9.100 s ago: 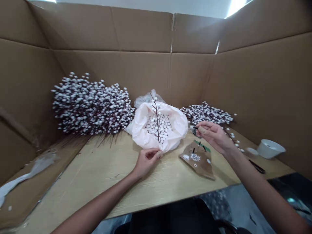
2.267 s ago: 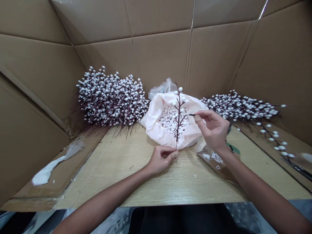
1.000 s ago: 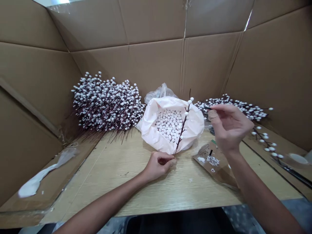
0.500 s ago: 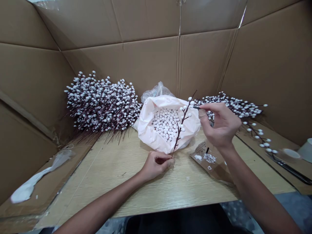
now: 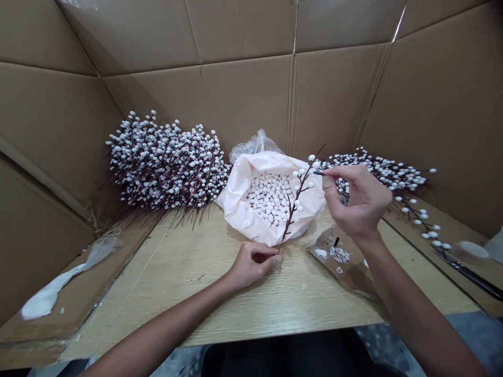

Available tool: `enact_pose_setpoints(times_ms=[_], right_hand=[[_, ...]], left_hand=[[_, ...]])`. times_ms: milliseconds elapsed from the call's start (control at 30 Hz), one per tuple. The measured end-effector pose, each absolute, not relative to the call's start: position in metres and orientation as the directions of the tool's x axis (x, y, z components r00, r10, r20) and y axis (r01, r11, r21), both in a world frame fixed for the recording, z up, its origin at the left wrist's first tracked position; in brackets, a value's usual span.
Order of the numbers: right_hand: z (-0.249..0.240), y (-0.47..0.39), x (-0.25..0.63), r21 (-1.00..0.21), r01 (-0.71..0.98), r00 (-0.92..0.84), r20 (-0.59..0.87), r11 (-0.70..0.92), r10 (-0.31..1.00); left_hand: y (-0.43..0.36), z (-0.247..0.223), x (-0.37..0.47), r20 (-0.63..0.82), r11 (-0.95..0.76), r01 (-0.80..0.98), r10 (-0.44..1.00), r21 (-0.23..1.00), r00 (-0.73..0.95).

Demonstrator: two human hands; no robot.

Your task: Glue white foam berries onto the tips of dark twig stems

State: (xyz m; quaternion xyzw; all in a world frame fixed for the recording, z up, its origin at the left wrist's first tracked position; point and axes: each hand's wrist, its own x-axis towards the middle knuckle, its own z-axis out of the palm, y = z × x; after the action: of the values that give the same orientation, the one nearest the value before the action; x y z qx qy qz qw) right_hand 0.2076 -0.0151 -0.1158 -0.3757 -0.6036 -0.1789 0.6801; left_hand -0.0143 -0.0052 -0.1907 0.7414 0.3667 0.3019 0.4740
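Note:
My left hand (image 5: 257, 263) is closed in a pinch on the lower stem of a dark brown artificial berry branch (image 5: 293, 209). White berries sit along the branch's upper part, which leans right over the bag. My right hand (image 5: 356, 196) pinches a thin dark stick (image 5: 319, 173), its tip beside the upper berries; whether it touches the branch I cannot tell. Behind the branch, an open pale pink plastic bag (image 5: 239, 222) holds many loose white berries (image 5: 269, 196). Below my right hand lies a brown piece of card (image 5: 349, 275) with white paste (image 5: 340, 255) smeared on it.
A large heap of berry branches (image 5: 168, 162) lies at the left, a smaller pile (image 5: 393, 173) at the right. Scissors (image 5: 471, 277) and a tape roll (image 5: 471, 250) lie at the right edge. A white plastic bag (image 5: 45, 301) is at far left. Cardboard walls (image 5: 243, 99) enclose the table.
The branch's top has tipped slightly to the right, and the stick in my right hand stays close to it. The whole view has shifted a little. Both hands keep their grips.

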Motion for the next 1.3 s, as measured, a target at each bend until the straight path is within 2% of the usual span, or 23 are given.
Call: enact_pose_setpoints(times_ms=[167, 400, 767, 1300], right_hand=[[-0.1130, -0.0152, 0.2072, -0.273, 0.669, 0.259, 0.957, 0.691, 0.127], [-0.1072, -0.0177, 0.2099, -0.336, 0.622, 0.358, 0.925, 0.707, 0.125], [-0.1114, -0.0126, 0.2150, -0.262, 0.705, 0.200, 0.965, 0.660, 0.169], [-0.1125, -0.0102, 0.2168, -0.282, 0.664, 0.204, 0.959, 0.693, 0.195]], left_hand=[[-0.0048, -0.1907, -0.0144, 0.098, -0.279, 0.257, 0.831, 0.925, 0.548], [-0.0040, -0.1924, -0.0158, 0.093, -0.278, 0.258, 0.826, 0.925, 0.555], [-0.0051, -0.1900, -0.0148, 0.090, -0.268, 0.250, 0.828, 0.930, 0.554], [-0.0050, -0.1901, -0.0141, 0.092, -0.275, 0.263, 0.832, 0.925, 0.547]])
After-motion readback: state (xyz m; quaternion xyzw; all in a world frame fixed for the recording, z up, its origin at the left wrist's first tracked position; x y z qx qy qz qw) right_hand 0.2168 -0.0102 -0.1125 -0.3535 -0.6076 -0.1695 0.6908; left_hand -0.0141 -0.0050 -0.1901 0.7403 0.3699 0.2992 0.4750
